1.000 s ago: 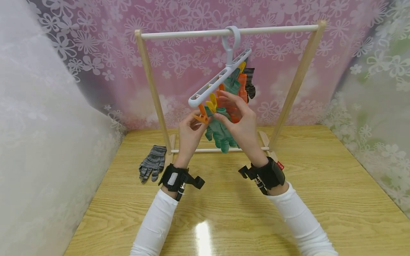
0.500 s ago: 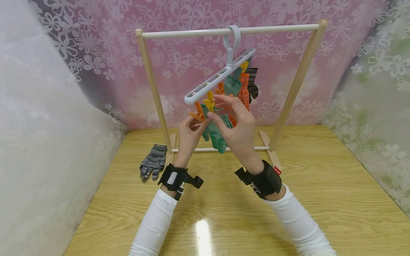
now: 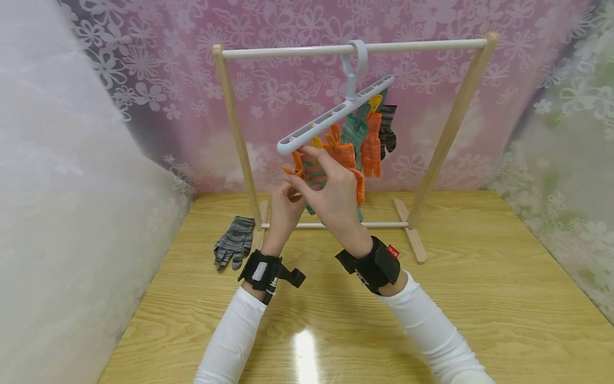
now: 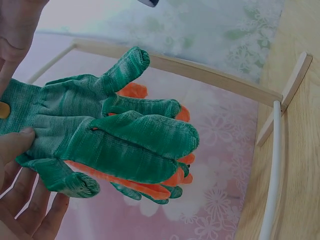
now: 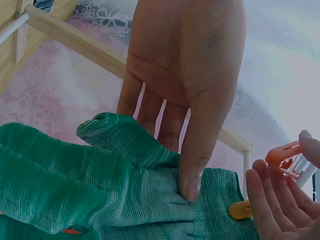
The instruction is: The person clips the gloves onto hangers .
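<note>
A green knitted glove (image 4: 135, 140) hangs by its cuff from a yellow clip (image 5: 240, 210) on the pale grey hanger (image 3: 314, 126). My left hand (image 3: 284, 213) holds the cuff, thumb pressed on the near side and fingers behind the glove. At the hanger's near end, my right hand (image 3: 338, 196) pinches an orange clip (image 5: 283, 155) between thumb and fingertips. In the head view, the right hand covers the yellow clip's lower part and much of the green glove.
Farther along the hanger hang an orange glove (image 3: 371, 145), another green glove (image 3: 354, 130) and a dark glove (image 3: 388, 133). The hanger hooks over a white rod (image 3: 422, 46) on a wooden frame (image 3: 451, 125). A grey striped glove (image 3: 235, 242) lies on the table (image 3: 460, 298).
My right hand has moved left, from beside the yellow clip to the orange clip at the hanger's end. The left hand stays at the glove's cuff. The head view has shifted slightly.
</note>
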Motion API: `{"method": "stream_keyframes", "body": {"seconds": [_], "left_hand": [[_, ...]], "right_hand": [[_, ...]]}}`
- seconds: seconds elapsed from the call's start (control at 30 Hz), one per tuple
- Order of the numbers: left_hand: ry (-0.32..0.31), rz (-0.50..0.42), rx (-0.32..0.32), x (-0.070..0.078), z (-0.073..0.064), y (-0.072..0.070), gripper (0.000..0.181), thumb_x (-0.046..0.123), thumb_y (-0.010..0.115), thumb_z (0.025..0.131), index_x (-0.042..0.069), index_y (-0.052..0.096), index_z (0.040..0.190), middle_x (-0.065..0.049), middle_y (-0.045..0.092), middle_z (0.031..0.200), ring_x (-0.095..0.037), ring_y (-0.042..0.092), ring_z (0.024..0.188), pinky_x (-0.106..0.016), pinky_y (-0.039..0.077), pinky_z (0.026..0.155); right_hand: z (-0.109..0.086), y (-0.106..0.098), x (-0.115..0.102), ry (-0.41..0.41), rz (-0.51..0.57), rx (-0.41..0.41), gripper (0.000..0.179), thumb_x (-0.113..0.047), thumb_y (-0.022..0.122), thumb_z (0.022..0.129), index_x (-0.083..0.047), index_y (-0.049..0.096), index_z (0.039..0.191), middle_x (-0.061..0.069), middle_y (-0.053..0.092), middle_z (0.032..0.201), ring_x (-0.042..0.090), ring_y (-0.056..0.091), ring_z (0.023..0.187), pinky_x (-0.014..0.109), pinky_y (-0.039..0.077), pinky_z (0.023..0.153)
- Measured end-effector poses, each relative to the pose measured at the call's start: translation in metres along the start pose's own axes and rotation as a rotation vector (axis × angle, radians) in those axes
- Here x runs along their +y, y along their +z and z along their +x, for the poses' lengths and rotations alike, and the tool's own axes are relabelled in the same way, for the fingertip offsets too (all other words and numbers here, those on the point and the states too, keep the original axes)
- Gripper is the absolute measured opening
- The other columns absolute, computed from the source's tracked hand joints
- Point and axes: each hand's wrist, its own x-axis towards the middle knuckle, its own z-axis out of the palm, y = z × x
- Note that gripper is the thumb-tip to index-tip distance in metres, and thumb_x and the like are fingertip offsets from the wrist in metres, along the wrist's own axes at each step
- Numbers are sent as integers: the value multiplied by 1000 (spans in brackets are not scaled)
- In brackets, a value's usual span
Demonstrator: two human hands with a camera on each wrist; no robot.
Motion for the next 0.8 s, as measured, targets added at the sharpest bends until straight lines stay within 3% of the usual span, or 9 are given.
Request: {"method": "stream_keyframes", "body": {"seconds": [0.1,0.33,0.53,0.8], "left_hand": [[-5,-5,-28,-2,-2,-2,13,-4,66,95,-9,70,106,-26,68,106,-41,69,103,-46,61,89],[-22,-22,-63,-9,-8,-6,23,1,68,96,-6,69,118,-23,69,110,-37,69,100,-38,61,89],[-49,-49,-81,-13,-11,-7,34,4,70,96,-3,67,129,-23,70,116,-36,69,106,-42,61,88],[-75,31,-197,-17,-16,-14,36,11,71,97,1,67,131,-19,68,125,-37,67,111,-43,60,91]], "right_hand": [[1,2,-1,-15,5,25,49,-14,85,84,0,66,127,15,74,104,22,72,81,30,62,70],[1,1,-3,-44,39,36,45,-10,83,86,3,67,125,17,73,110,24,74,79,29,62,71],[0,-4,-2,-53,48,32,45,-8,82,86,4,66,126,18,73,112,25,74,79,27,62,71],[-1,-8,1,-53,71,29,47,-7,82,86,4,65,128,18,72,114,26,74,80,28,62,72]]}}
